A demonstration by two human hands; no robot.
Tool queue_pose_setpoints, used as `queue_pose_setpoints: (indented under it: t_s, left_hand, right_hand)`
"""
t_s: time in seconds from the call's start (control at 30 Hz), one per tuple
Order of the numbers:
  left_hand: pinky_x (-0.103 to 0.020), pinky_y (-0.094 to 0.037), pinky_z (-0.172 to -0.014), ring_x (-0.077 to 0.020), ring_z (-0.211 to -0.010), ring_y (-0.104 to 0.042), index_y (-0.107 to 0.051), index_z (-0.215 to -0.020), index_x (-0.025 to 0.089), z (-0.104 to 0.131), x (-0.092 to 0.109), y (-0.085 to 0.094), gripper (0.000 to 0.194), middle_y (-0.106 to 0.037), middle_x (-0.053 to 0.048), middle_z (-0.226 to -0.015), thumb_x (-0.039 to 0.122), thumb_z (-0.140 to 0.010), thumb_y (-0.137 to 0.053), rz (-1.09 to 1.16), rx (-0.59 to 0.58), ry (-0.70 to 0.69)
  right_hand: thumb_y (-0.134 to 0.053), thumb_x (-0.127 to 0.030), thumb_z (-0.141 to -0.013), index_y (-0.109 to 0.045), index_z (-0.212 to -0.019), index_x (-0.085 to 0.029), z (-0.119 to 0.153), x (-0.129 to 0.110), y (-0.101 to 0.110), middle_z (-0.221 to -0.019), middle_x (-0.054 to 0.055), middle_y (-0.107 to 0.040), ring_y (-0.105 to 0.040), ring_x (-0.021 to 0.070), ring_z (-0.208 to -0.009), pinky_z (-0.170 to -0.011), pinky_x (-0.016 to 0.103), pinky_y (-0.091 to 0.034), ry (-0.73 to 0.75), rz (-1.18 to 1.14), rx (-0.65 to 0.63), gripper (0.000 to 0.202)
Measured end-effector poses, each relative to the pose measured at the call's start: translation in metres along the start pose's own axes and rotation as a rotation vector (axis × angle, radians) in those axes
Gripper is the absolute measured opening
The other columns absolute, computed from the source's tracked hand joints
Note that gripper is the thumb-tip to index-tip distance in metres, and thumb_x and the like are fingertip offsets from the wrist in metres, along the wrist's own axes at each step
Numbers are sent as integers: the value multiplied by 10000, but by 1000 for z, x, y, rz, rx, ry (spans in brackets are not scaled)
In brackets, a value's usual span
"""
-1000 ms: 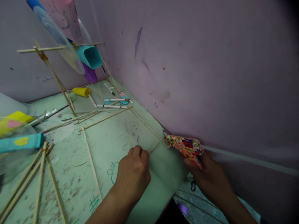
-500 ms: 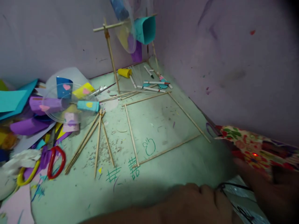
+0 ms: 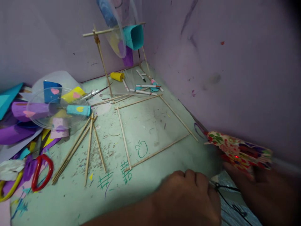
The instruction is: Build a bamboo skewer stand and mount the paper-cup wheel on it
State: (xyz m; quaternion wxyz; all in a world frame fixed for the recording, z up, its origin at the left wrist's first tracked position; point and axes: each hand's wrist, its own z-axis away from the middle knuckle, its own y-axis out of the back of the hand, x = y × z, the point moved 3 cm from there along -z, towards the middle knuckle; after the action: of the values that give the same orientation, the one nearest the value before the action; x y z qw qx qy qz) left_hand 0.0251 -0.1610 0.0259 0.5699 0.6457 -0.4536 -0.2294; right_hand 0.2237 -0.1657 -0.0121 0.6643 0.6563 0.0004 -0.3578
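At the bottom centre my left hand [image 3: 188,194] is closed over the table, knuckles up; its fingertips are hidden. A thin black cord [image 3: 231,189] runs from beside its fingers to the right. My right hand [image 3: 268,194] lies at the lower right, dark and partly blurred. It is against the lower edge of a floral-patterned thing [image 3: 261,153] with a small glowing red light, its fingers seeming to close round it. Between the hands, a shiny silvery packet [image 3: 232,201] lies under the cord. Beyond my left hand, thin wooden sticks [image 3: 162,151] form a four-sided outline on the table.
At left are a bundle of sticks [image 3: 74,150], red-handled scissors [image 3: 34,179], and a clear plastic disc [image 3: 42,121] with coloured pieces. Behind, a stick stand [image 3: 102,58] holds hanging cups [image 3: 133,37]; several markers [image 3: 147,86] lie below. Purple walls [image 3: 211,62] meet behind the table.
The view has shifted to the right, so the table things sit further left. My left hand shows more fully and sharply, still closed. My right hand remains by the floral-patterned thing.
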Motion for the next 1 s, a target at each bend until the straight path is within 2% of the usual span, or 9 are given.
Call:
queue_pose_setpoints:
  t_s: [0.1,0.17,0.23,0.33,0.43,0.57,0.73,0.83,1.0]
  left_hand:
    - [-278,-393,-415,-176,-582,-516,-507,-750,145,-5,-9,-2,87,-534,-37,-684,217,-798,-519,-17,-36,46]
    - [-275,-425,-441,-185,-620,-532,-528,-799,139,-9,-20,-3,63,-556,-56,-730,199,-782,-514,-42,-64,119]
    - [-281,-457,-476,-191,-655,-548,-550,-847,136,-13,-32,-4,109,-574,-77,-782,135,-758,-486,-83,-94,244]
    - [-303,-489,-519,-203,-693,-569,-570,-880,145,-18,-50,-4,243,-586,-94,-846,46,-718,-419,-112,-166,457]
    - [-326,-500,-539,-225,-734,-581,-574,-898,151,-21,-63,-4,286,-581,-97,-884,35,-715,-386,-87,-242,579]
    - [-343,-499,-545,-242,-752,-583,-577,-856,156,-22,-70,-9,291,-570,-92,-867,27,-726,-351,-59,-290,607]
    - [-349,-496,-550,-243,-747,-582,-579,-833,155,-20,-73,-14,288,-569,-93,-858,27,-717,-348,-35,-279,590]
    - [-347,-492,-547,-245,-749,-580,-577,-815,163,-18,-73,-15,264,-566,-86,-838,46,-736,-354,-19,-268,584]
    - [-333,-484,-546,-237,-747,-579,-583,-810,172,-16,-71,-13,245,-568,-80,-832,72,-765,-364,-13,-239,542]
  right_hand:
    - [-459,-546,-752,-639,-842,-213,6,-7,-3,-799,150,-685,-657,333,-792,-581,384,-478,-112,82,-18,389]
    - [-418,-537,-773,-622,-931,-173,10,-14,-5,-835,146,-685,-650,336,-820,-616,386,-480,-107,18,44,446]
    - [-452,-540,-750,-626,-949,-164,12,-20,-9,-819,121,-691,-652,312,-767,-597,366,-486,-85,-97,80,460]
    - [-536,-541,-686,-648,-869,-157,13,-25,-15,-666,70,-672,-615,232,-569,-470,299,-459,-65,-301,73,440]
    - [-549,-501,-707,-643,-805,-150,13,-29,-20,-602,39,-634,-542,161,-460,-400,251,-407,-84,-507,74,376]
    - [-530,-498,-744,-626,-653,-159,10,-38,-29,-483,12,-538,-475,129,-413,-379,235,-373,-42,-615,-80,364]
    - [-496,-503,-776,-600,-781,-171,7,-48,-36,-563,14,-564,-441,121,-425,-389,238,-359,-56,-660,-102,348]
    - [-493,-508,-779,-576,-727,-179,7,-51,-38,-560,16,-556,-439,122,-436,-409,244,-361,-46,-648,-134,344]
    - [-508,-492,-775,-570,-848,-175,8,-50,-40,-617,24,-597,-502,147,-499,-445,253,-389,-31,-662,-140,331]
